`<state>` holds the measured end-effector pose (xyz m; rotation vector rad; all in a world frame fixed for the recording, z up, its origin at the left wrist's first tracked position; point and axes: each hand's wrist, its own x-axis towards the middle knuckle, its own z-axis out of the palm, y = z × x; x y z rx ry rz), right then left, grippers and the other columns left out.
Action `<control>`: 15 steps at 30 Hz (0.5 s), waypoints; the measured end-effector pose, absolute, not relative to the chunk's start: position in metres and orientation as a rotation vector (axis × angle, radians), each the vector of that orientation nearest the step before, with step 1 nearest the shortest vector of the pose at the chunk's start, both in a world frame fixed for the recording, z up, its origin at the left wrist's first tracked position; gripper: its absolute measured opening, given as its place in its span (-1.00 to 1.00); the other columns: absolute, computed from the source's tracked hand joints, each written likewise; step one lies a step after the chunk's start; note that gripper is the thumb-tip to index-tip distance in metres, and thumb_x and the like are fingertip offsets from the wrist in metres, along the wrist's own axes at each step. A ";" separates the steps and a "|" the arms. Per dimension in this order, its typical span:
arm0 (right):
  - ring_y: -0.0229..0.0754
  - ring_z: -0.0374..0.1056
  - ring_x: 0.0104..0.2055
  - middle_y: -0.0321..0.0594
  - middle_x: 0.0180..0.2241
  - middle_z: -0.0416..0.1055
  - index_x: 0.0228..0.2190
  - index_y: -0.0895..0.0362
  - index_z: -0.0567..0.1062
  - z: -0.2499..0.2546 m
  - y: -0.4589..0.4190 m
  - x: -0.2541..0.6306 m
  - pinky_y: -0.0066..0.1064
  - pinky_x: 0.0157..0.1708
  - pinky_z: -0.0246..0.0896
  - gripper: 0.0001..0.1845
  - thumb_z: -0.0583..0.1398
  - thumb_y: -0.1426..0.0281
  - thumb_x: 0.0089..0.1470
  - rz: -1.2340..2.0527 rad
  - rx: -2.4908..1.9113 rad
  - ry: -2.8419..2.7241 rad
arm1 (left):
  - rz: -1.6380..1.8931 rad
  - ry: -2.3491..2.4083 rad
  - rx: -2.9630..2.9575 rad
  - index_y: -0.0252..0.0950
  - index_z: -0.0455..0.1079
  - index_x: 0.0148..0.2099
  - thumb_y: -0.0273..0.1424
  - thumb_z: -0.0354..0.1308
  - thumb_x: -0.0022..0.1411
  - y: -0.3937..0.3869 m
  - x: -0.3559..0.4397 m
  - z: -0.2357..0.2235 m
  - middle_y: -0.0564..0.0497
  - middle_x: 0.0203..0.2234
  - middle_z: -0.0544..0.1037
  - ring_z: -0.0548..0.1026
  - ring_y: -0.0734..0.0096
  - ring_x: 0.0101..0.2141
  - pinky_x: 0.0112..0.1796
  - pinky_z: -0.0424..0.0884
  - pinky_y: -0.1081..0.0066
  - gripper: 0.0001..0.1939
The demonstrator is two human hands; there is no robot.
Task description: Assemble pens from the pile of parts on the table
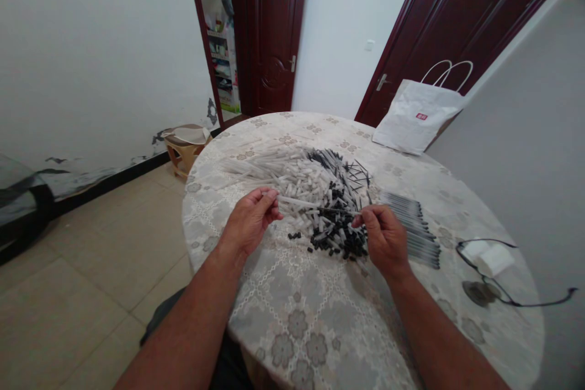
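Note:
My left hand (256, 217) pinches the left end of a whitish plastic tube (299, 202). My right hand (382, 234) is closed on the far end of a thin dark rod (336, 210), which lines up with the tube; whether its tip is inside the tube I cannot tell. Beneath both hands spreads a heap of small parts: long translucent tubes (256, 166), short white pieces (304, 178), black caps (340, 241) and thin black sticks (359, 175). Right of my right hand lies a neat row of clear sticks with dark ends (414, 228).
A round table (297, 298) with a patterned cloth carries everything. At its right are eyeglasses (516, 303), a white folded item (491, 258) and a dark round object (479, 293). A white paper bag (414, 116) stands at the back right. A stool (183, 155) is left of the table.

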<state>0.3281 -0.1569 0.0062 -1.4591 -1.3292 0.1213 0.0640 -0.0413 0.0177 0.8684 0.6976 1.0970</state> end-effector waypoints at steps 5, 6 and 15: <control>-0.16 0.43 -0.37 -0.30 -0.43 0.52 -0.32 0.03 0.53 -0.002 -0.158 0.315 -0.38 -0.32 0.29 -0.81 0.21 0.22 0.29 0.263 -1.458 -1.480 | 1.049 0.630 0.879 -0.33 0.48 -0.21 -0.25 0.48 0.06 -0.051 0.077 0.013 0.11 -0.50 0.48 0.47 0.53 -0.50 -0.34 0.51 0.43 -0.65; -0.16 0.43 -0.37 -0.30 -0.43 0.52 -0.32 0.03 0.53 -0.004 -0.158 0.313 -0.38 -0.32 0.30 -0.81 0.21 0.22 0.28 0.301 -1.444 -1.505 | 1.033 0.620 0.878 -0.33 0.48 -0.21 -0.25 0.48 0.07 -0.052 0.079 0.012 0.10 -0.50 0.49 0.49 0.52 -0.50 -0.33 0.52 0.42 -0.65; -0.19 0.42 -0.46 -0.32 -0.49 0.50 -0.29 0.07 0.48 -0.005 -0.152 0.329 -0.33 -0.35 0.35 -0.73 0.20 0.13 0.29 0.256 -1.339 -1.140 | 1.165 0.652 0.752 -0.34 0.48 -0.20 -0.30 0.52 -0.02 -0.046 0.071 0.019 0.11 -0.50 0.45 0.43 0.55 -0.49 -0.39 0.54 0.44 -0.61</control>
